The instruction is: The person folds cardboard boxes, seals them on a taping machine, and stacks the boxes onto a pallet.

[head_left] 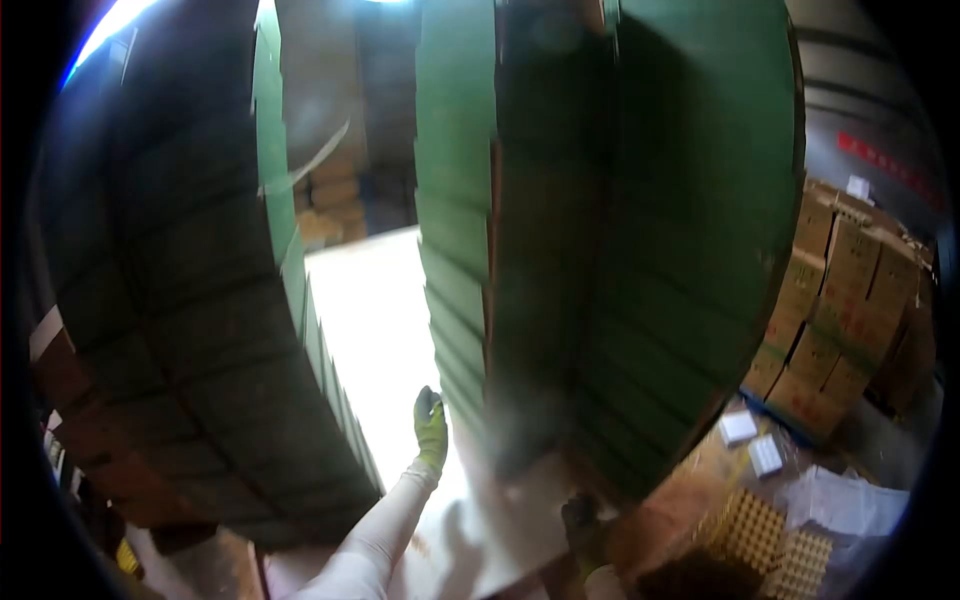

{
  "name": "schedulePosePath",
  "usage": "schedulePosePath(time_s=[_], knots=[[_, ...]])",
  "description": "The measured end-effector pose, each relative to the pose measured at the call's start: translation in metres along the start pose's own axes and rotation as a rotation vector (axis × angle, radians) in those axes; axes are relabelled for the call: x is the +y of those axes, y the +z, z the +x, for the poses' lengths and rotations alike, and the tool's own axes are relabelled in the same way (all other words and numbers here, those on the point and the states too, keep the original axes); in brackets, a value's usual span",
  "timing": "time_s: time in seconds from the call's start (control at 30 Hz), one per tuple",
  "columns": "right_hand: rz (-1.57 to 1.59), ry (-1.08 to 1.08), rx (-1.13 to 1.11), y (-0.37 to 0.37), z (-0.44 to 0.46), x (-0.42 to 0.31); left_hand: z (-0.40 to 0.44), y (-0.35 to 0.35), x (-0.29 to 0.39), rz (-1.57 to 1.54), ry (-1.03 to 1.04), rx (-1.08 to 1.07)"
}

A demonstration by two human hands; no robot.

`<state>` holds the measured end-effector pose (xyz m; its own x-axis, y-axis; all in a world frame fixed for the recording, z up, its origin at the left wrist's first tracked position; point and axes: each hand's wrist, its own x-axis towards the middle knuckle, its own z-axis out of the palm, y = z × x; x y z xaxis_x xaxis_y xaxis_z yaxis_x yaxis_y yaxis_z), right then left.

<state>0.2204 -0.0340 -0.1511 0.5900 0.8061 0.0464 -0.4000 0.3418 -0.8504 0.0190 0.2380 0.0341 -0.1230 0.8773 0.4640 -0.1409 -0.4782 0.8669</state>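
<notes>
My left hand, in a yellow-green glove with dark fingertips, reaches up in the gap beside the lower edge of the middle green stack. A small gap shows between its fingers, and I see nothing held; contact with the stack is unclear. My right hand, in a dark glove, is low near the foot of the large green stack; its fingers are blurred and shadowed. A dark stack with green edges stands on the left. Brightly lit, a pale surface lies between the stacks.
Brown cartons are piled on a blue pallet at the right. Below them are small white boxes, clear plastic wrap and egg-tray-like dimpled sheets. A thin pale strip sticks out from the left stack.
</notes>
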Motion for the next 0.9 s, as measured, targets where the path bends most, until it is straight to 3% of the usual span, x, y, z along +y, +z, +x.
schedulePosePath(time_s=[0.07, 0.17, 0.23, 0.3, 0.43, 0.47, 0.5, 0.63, 0.9], knots=[[-0.318, -0.091, 0.059, 0.031, 0.065, -0.001, 0.063, 0.008, -0.035, 0.081, -0.028, 0.087], [-0.624, -0.156, 0.128, 0.057, 0.119, 0.008, 0.114, 0.030, -0.057, -0.312, -0.051, 0.097], [-0.808, -0.171, 0.160, 0.059, 0.139, 0.017, 0.124, 0.035, -0.069, -0.310, -0.062, 0.005], [-0.946, -0.146, 0.175, 0.061, 0.151, 0.022, 0.133, 0.040, -0.081, -0.450, -0.245, -0.093], [-1.196, -0.064, 0.182, 0.064, 0.153, 0.031, 0.143, 0.038, -0.100, -0.321, -0.275, -0.141], [-1.239, -0.046, 0.181, 0.067, 0.149, 0.034, 0.132, 0.046, -0.075, -0.303, -0.178, -0.106], [-1.281, -0.031, 0.179, 0.070, 0.149, 0.036, 0.142, 0.039, -0.091, -0.211, -0.265, -0.159], [-1.382, 0.000, 0.163, 0.067, 0.141, 0.045, 0.139, 0.039, -0.094, -0.347, -0.316, -0.070], [-1.448, 0.035, 0.094, 0.052, 0.100, 0.035, 0.102, 0.001, -0.076, -0.339, -0.326, -0.040]])
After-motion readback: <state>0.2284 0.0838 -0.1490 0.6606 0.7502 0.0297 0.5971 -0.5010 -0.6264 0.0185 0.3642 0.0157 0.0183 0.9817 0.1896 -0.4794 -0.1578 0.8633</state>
